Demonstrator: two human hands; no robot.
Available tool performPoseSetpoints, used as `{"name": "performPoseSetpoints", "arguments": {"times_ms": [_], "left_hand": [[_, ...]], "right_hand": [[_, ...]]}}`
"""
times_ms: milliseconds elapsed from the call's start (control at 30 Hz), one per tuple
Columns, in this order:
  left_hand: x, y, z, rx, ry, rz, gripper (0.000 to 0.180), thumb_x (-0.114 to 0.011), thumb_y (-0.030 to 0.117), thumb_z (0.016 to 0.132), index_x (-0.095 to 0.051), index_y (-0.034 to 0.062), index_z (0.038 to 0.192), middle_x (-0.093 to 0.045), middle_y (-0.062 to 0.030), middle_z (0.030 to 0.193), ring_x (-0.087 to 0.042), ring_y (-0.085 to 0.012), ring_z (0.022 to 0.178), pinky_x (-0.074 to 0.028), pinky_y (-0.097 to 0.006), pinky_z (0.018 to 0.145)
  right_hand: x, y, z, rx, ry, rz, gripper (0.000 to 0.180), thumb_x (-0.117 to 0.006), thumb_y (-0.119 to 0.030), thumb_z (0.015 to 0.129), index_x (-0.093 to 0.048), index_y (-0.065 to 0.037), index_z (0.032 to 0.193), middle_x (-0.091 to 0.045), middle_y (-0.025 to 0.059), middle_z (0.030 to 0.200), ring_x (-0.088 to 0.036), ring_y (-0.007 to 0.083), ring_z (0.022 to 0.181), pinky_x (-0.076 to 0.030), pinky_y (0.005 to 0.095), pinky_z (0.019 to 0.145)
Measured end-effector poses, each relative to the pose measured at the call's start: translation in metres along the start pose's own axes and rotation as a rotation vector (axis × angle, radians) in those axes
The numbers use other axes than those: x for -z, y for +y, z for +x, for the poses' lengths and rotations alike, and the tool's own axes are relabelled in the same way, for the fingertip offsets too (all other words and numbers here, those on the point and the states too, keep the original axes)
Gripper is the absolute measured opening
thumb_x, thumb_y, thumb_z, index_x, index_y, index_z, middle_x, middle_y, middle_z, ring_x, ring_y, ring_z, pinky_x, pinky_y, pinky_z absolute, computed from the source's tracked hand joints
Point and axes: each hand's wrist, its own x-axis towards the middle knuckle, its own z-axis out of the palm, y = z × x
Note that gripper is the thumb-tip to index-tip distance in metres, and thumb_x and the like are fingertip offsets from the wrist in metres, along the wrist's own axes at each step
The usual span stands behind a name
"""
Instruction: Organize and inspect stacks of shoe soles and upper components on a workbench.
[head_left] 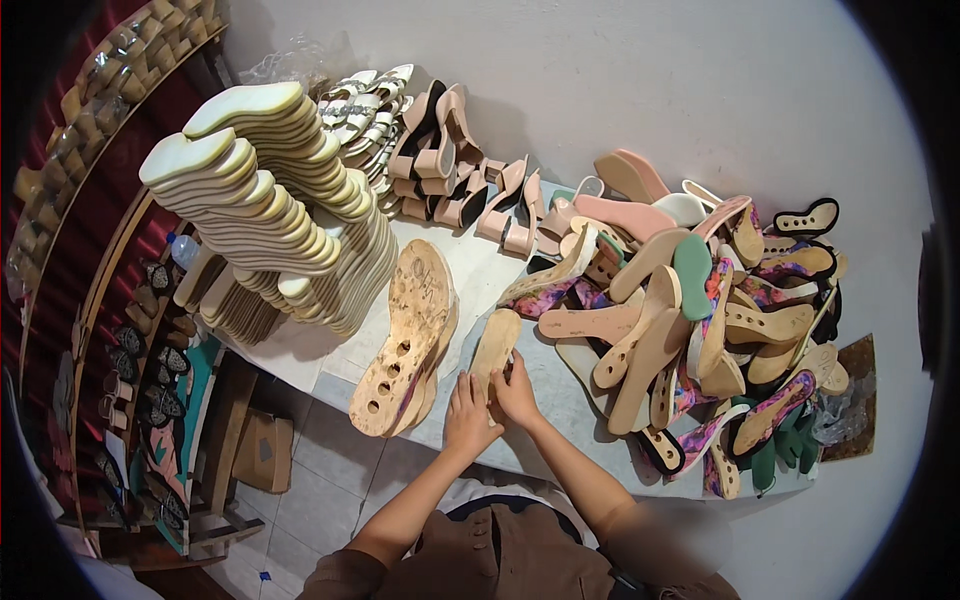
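A tan shoe sole (496,342) lies between my hands near the table's front edge, its rounded end pointing away from me. My left hand (470,415) presses along its left side, fingers stretched forward and close together. On the other side my right hand (514,392) grips the edge with bent fingers. The lower end of the sole is hidden by both hands. Just left of them lies a small pile of cork-like wedge soles (405,335), the top one speckled and pierced with several round holes.
Tall stacks of white-edged foam soles (260,220) stand at the left. Behind are white sandals (365,115) and pink heeled sandals (440,150). A heap of mixed soles and floral wedges (690,320) covers the right side. Shelves of shoes (150,380) line the far left.
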Motion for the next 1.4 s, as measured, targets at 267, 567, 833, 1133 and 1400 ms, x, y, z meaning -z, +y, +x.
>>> {"name": "performPoseSetpoints", "arguments": {"times_ms": [267,567,833,1133,1400], "left_hand": [[-0.005,-0.007,0.004,-0.004,0.063,-0.079,0.096,-0.07,0.027,0.061,-0.02,-0.0082,0.136,-0.024,-0.0304,0.137,-0.028,-0.0444,0.125,-0.026,-0.045,0.104],[-0.005,0.0,0.002,0.065,0.059,-0.014,0.094,-0.071,0.034,0.064,-0.024,-0.004,0.136,-0.023,-0.0269,0.14,-0.027,-0.0395,0.128,-0.024,-0.044,0.105],[-0.006,0.05,0.002,0.17,0.289,-0.073,0.064,-0.06,0.03,0.079,-0.037,-0.0006,0.13,-0.026,-0.0252,0.138,-0.024,-0.0413,0.129,-0.019,-0.049,0.106],[0.016,0.131,0.056,0.499,-0.226,-1.85,0.053,-0.045,0.048,0.091,-0.047,0.006,0.122,-0.053,-0.0128,0.12,-0.049,-0.0241,0.114,-0.036,-0.037,0.098],[0.01,0.141,0.061,0.423,-0.16,-2.065,0.052,-0.062,0.032,0.085,-0.038,0.0095,0.125,-0.053,-0.0058,0.113,-0.055,-0.0198,0.102,-0.046,-0.037,0.087]], "right_hand": [[0.069,-0.049,0.066,-0.059,0.472,-0.062,0.043,-0.056,-0.027,0.085,-0.053,0.007,0.111,-0.057,0.0205,0.095,-0.054,0.026,0.082,-0.043,0.0357,0.072],[0.118,-0.089,0.139,-0.208,0.285,-0.494,0.059,-0.051,-0.046,0.084,-0.055,0.007,0.108,-0.058,0.0246,0.101,-0.059,0.0371,0.087,-0.045,0.0414,0.082],[0.14,-0.104,0.112,0.141,0.515,-0.172,0.038,-0.049,-0.029,0.089,-0.056,0.007,0.098,-0.056,0.0216,0.096,-0.056,0.0337,0.087,-0.043,0.0367,0.079],[0.144,-0.035,-0.017,0.451,0.539,-0.069,0.028,-0.059,-0.007,0.082,-0.053,0.004,0.107,-0.051,0.0229,0.108,-0.049,0.0373,0.101,-0.04,0.0424,0.087],[0.17,-0.042,-0.092,0.52,0.007,-0.248,0.064,-0.069,-0.019,0.077,-0.036,0.003,0.127,-0.046,0.0176,0.122,-0.046,0.0297,0.113,-0.037,0.0346,0.094]]}}
